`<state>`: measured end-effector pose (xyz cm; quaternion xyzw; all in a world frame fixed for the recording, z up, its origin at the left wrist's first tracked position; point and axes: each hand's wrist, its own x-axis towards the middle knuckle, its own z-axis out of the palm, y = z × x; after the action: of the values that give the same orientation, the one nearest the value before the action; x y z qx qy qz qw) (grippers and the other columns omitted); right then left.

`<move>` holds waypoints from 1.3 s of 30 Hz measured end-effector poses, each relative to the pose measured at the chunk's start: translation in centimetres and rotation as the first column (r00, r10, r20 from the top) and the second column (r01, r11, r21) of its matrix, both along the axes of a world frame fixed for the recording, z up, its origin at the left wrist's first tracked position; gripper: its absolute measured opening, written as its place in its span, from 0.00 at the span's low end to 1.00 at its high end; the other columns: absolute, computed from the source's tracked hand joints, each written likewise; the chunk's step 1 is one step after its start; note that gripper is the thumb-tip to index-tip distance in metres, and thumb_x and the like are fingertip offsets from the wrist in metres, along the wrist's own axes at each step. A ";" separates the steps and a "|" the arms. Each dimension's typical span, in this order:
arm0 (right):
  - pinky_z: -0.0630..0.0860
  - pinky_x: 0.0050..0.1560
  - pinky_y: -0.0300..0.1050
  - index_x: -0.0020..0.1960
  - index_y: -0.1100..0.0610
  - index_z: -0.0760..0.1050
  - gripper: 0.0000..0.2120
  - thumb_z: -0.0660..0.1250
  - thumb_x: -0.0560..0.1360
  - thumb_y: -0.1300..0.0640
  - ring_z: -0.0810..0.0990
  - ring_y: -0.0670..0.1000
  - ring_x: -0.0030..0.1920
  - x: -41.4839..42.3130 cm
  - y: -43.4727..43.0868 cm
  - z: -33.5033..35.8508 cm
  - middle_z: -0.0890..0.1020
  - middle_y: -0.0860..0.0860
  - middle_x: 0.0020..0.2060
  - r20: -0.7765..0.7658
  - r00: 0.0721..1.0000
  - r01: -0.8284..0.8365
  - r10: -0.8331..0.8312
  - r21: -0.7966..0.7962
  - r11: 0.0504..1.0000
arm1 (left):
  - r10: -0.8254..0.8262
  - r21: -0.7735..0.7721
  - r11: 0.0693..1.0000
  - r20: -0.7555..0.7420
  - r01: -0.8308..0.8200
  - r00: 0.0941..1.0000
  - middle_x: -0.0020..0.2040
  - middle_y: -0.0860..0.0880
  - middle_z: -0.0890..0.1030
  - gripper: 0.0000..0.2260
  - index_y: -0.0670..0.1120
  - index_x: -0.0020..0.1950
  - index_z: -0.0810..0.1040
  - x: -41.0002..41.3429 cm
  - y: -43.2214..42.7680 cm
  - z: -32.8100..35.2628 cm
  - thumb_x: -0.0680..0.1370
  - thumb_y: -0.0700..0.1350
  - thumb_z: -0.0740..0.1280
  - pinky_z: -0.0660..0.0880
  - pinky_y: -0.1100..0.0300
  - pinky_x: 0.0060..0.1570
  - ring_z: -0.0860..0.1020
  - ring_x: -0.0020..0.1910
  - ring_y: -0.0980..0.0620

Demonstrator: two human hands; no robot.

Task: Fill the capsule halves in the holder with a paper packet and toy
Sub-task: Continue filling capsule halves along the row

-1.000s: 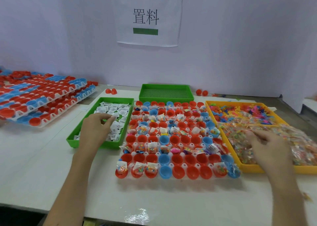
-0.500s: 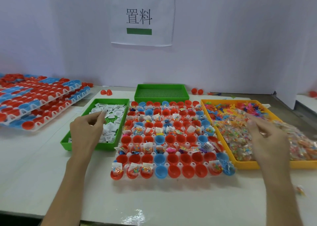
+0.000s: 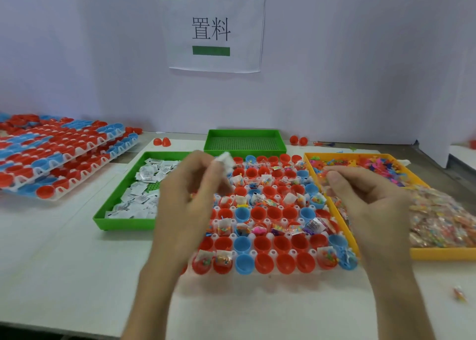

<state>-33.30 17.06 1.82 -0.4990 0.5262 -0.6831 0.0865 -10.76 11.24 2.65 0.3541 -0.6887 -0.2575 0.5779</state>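
Observation:
A white holder of red and blue capsule halves lies in the middle of the table; several halves hold packets and toys, others are bare. My left hand hovers over the holder's left side and pinches a white paper packet at its fingertips. My right hand hangs over the holder's right edge, thumb and fingers pinching a small clear toy bag, which is blurred.
A green tray of white packets sits left of the holder. At right lies a yellow tray of bagged toys, and behind the holder a bare green tray. Stacked holders fill the far left. One loose toy bag lies at the front right.
Both hands have left their trays and come together over the holder, the left now carrying a white packet, the right a toy bag. The camera has shifted slightly.

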 end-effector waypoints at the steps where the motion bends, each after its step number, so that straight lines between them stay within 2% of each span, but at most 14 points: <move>1: 0.76 0.43 0.28 0.47 0.46 0.82 0.07 0.71 0.75 0.58 0.84 0.41 0.42 0.8 0.2 0.4 0.86 0.38 0.40 0.017 0.999 -0.045 0.045 -0.011 0.999 | -0.109 0.015 0.994 -0.043 0.110 0.993 0.35 0.45 0.81 0.12 0.44 0.42 0.75 -0.9 1.3 0.2 0.83 0.44 0.61 0.78 0.62 0.39 0.81 0.34 0.52; 4: 0.78 0.42 0.30 0.46 0.50 0.83 0.04 0.71 0.73 0.56 0.85 0.43 0.39 3.0 1.0 1.5 0.86 0.42 0.39 0.038 0.979 -0.197 0.198 -0.040 0.980 | -0.283 0.054 0.956 -0.091 0.288 0.955 0.32 0.43 0.78 0.14 0.44 0.41 0.71 -2.9 4.3 -0.2 0.84 0.49 0.58 0.75 0.55 0.35 0.77 0.31 0.50; 8: 0.79 0.45 0.34 0.46 0.55 0.84 0.06 0.70 0.72 0.56 0.86 0.44 0.43 4.1 2.0 2.3 0.87 0.45 0.40 0.010 0.948 -0.318 0.318 -0.027 0.948 | -0.330 0.069 0.941 -0.018 0.330 0.944 0.31 0.55 0.75 0.13 0.56 0.40 0.70 -4.5 6.0 -0.7 0.83 0.56 0.56 0.72 0.48 0.33 0.75 0.29 0.47; 10: 0.79 0.46 0.34 0.46 0.55 0.85 0.08 0.69 0.71 0.55 0.86 0.45 0.45 4.0 2.4 2.6 0.87 0.46 0.41 0.022 0.931 -0.363 0.363 -0.016 0.932 | -0.288 0.055 0.956 0.004 0.288 0.957 0.31 0.57 0.74 0.12 0.58 0.40 0.70 -4.7 6.0 -0.9 0.82 0.57 0.57 0.73 0.49 0.32 0.75 0.29 0.48; 14: 0.79 0.48 0.33 0.50 0.51 0.85 0.07 0.70 0.75 0.55 0.85 0.44 0.49 3.5 2.9 3.1 0.87 0.43 0.44 -0.067 0.883 -0.460 0.465 0.070 0.885 | -0.174 0.023 0.985 0.034 0.174 0.984 0.30 0.52 0.76 0.14 0.56 0.39 0.70 -4.2 5.7 -1.0 0.82 0.58 0.56 0.71 0.63 0.32 0.76 0.30 0.51; 17: 0.80 0.46 0.34 0.51 0.46 0.85 0.09 0.73 0.71 0.54 0.86 0.45 0.46 3.0 3.0 3.2 0.87 0.43 0.45 -0.091 0.854 -0.501 0.513 0.122 0.857 | -0.113 -0.003 0.994 0.042 0.113 0.993 0.30 0.52 0.77 0.14 0.54 0.38 0.72 -4.1 5.6 -0.9 0.81 0.57 0.57 0.70 0.64 0.31 0.75 0.29 0.53; 20: 0.81 0.47 0.37 0.51 0.44 0.84 0.13 0.77 0.69 0.56 0.86 0.47 0.46 2.8 3.1 3.1 0.87 0.44 0.44 -0.111 0.844 -0.506 0.525 0.157 0.848 | -0.085 -0.023 0.996 0.018 0.085 0.996 0.29 0.54 0.76 0.13 0.54 0.38 0.74 -4.2 5.8 -0.9 0.79 0.56 0.61 0.71 0.64 0.30 0.75 0.29 0.54; 22: 0.81 0.47 0.38 0.51 0.45 0.84 0.13 0.76 0.69 0.59 0.86 0.48 0.46 2.9 3.0 3.0 0.87 0.44 0.44 -0.120 0.838 -0.512 0.532 0.162 0.844 | -0.058 -0.038 0.998 -0.008 0.058 0.998 0.29 0.55 0.75 0.11 0.54 0.38 0.76 -4.0 5.8 -1.0 0.78 0.56 0.63 0.72 0.63 0.30 0.75 0.29 0.54; 25: 0.81 0.47 0.38 0.50 0.46 0.85 0.13 0.75 0.70 0.61 0.86 0.49 0.46 2.9 2.8 3.0 0.87 0.45 0.44 -0.109 0.838 -0.514 0.534 0.170 0.841 | -0.014 -0.087 0.996 0.002 0.014 1.000 0.29 0.54 0.75 0.08 0.53 0.39 0.78 -3.4 5.8 -0.9 0.76 0.54 0.67 0.73 0.62 0.30 0.75 0.28 0.54; 30: 0.80 0.46 0.35 0.47 0.49 0.85 0.09 0.74 0.70 0.62 0.86 0.47 0.45 3.5 2.5 3.1 0.87 0.46 0.43 -0.068 0.837 -0.524 0.543 0.188 0.831 | 0.023 -0.138 0.990 0.021 -0.020 0.999 0.31 0.55 0.77 0.00 0.57 0.45 0.79 -2.6 5.9 -0.9 0.75 0.52 0.69 0.74 0.64 0.32 0.78 0.30 0.55; 34: 0.80 0.45 0.35 0.48 0.52 0.85 0.10 0.74 0.72 0.66 0.86 0.47 0.44 3.7 2.4 3.0 0.87 0.46 0.41 -0.032 0.843 -0.519 0.536 0.211 0.828 | 0.053 -0.131 0.990 -0.021 -0.055 0.998 0.32 0.53 0.78 0.02 0.57 0.47 0.79 -2.3 6.1 -1.1 0.76 0.51 0.68 0.76 0.58 0.33 0.80 0.31 0.53; 39: 0.80 0.44 0.35 0.49 0.52 0.85 0.12 0.73 0.73 0.68 0.87 0.46 0.42 3.6 2.6 3.1 0.87 0.48 0.40 -0.020 0.868 -0.485 0.496 0.186 0.855 | 0.019 -0.128 0.992 -0.042 -0.024 0.999 0.37 0.55 0.80 0.01 0.57 0.47 0.79 -2.7 6.1 -1.0 0.76 0.50 0.68 0.76 0.63 0.37 0.79 0.36 0.53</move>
<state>-29.73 19.63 4.94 -0.6295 0.4422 -0.5724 0.2836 -13.42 17.36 1.61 0.3183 -0.6882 -0.2138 0.6159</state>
